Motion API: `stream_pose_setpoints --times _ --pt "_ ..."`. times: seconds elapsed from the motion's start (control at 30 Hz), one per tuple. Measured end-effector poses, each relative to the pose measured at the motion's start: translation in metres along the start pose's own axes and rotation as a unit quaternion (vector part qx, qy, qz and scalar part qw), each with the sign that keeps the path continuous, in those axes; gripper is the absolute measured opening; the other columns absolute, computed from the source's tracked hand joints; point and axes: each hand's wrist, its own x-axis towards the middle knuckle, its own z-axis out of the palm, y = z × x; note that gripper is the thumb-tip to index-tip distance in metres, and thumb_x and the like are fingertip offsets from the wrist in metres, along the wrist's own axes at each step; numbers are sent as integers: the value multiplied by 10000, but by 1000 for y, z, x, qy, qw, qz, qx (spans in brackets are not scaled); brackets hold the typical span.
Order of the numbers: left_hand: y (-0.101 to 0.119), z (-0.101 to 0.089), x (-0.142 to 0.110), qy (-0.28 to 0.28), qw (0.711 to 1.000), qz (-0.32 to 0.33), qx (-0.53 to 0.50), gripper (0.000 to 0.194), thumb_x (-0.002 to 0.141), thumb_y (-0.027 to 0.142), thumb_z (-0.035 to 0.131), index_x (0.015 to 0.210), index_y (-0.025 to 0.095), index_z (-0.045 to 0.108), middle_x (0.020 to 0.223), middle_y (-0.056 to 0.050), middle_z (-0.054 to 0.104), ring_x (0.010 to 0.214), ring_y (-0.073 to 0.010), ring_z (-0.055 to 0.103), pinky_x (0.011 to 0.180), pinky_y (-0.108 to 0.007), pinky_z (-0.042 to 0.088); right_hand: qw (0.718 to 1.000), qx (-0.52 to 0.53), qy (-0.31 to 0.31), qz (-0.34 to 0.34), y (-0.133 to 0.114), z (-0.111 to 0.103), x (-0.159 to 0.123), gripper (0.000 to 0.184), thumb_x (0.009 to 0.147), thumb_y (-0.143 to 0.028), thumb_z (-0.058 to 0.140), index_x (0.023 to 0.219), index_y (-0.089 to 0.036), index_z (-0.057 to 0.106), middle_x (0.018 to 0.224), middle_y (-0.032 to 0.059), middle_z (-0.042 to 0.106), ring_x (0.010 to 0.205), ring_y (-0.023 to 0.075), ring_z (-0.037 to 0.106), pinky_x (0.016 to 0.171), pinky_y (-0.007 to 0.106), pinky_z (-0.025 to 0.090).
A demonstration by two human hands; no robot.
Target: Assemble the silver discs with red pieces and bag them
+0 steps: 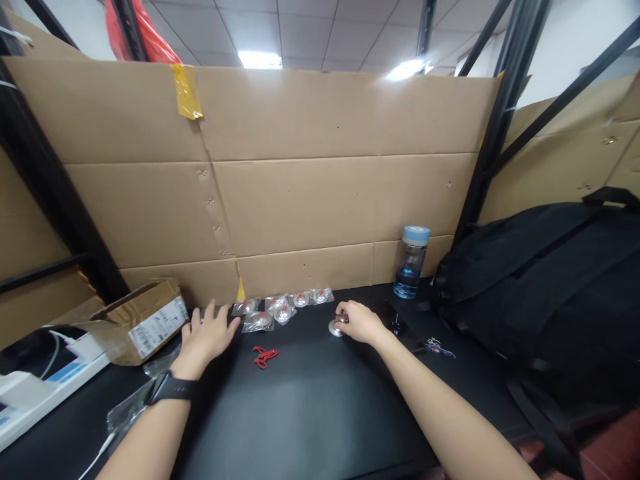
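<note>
My left hand (207, 333), fingers spread, is open and holds nothing. It hovers over or rests on the black tabletop, just left of several clear packets (259, 321) with round silvery metal pieces inside. My right hand (359, 321) has its fingers closed on a small round silvery metal disc (335, 329), low at the table surface. The fingers cover the disc's upper part. Between the two hands, nearer to me, lies a loose red cord (264, 357).
An open cardboard box (155, 323) and a white power strip (55, 387) are at left. A blue-lidded bottle (411, 263) stands at the back right, beside a black backpack (540, 287). A dark glossy item (397, 325) lies by my right wrist. Cardboard (300, 200) walls the back.
</note>
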Motion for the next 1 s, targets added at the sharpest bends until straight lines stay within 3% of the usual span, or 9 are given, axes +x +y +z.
stream_pose_setpoints --times 0.13,0.23,0.33,0.4,0.5,0.6,0.8,1.0 --pt "-13 23 11 -82 996 -16 -17 634 962 571 331 1483 238 470 1632 -174 285 1431 -494 323 1029 -647 371 1000 4 0 3 0 0 0 224 802 -321 720 1017 -272 681 1047 35 684 993 219 640 680 264 372" --pt "-16 31 16 -100 995 7 -19 606 946 494 393 1453 180 501 1560 -214 401 1343 -429 484 1027 -547 426 1000 5 1 3 1 -1 0 217 801 -319 723 1009 -271 683 1051 34 688 985 218 645 674 264 369" --pt "-20 32 19 -102 994 17 -19 566 918 463 444 1404 191 549 1478 -188 513 1256 -389 572 999 -495 462 1000 6 1 5 1 -1 0 221 802 -324 725 1013 -274 682 1049 32 690 978 215 644 679 263 371" --pt "-22 30 19 -92 996 12 -15 565 909 469 455 1400 206 547 1481 -181 509 1283 -406 541 1009 -523 447 1000 6 1 4 1 -1 0 223 803 -327 724 1016 -274 681 1043 30 689 976 213 642 680 262 371" --pt "-25 29 18 -62 998 -12 1 600 910 503 456 1441 228 512 1574 -183 388 1411 -461 376 1072 -600 356 1000 7 1 0 2 -1 0 219 802 -327 719 1010 -270 678 1036 28 687 977 211 641 671 261 363" --pt "-26 33 19 -57 998 7 7 565 939 509 419 1426 249 539 1633 -151 298 1481 -450 257 1114 -617 289 1000 6 -1 -5 2 -1 0 216 806 -326 711 1011 -267 673 1032 29 685 973 210 639 662 261 356" --pt "-26 38 24 -96 994 59 -2 578 969 455 372 1481 212 483 1561 -117 453 1410 -340 441 1105 -506 373 1000 5 0 -6 3 0 0 213 807 -323 708 1008 -265 668 1027 30 685 966 209 638 660 259 351" --pt "-21 35 22 -85 994 61 17 573 959 434 394 1419 131 551 1524 -150 495 1373 -369 481 1094 -512 387 1000 3 -2 -5 4 1 2 204 813 -331 709 1003 -268 674 1016 24 690 954 202 642 660 255 353"
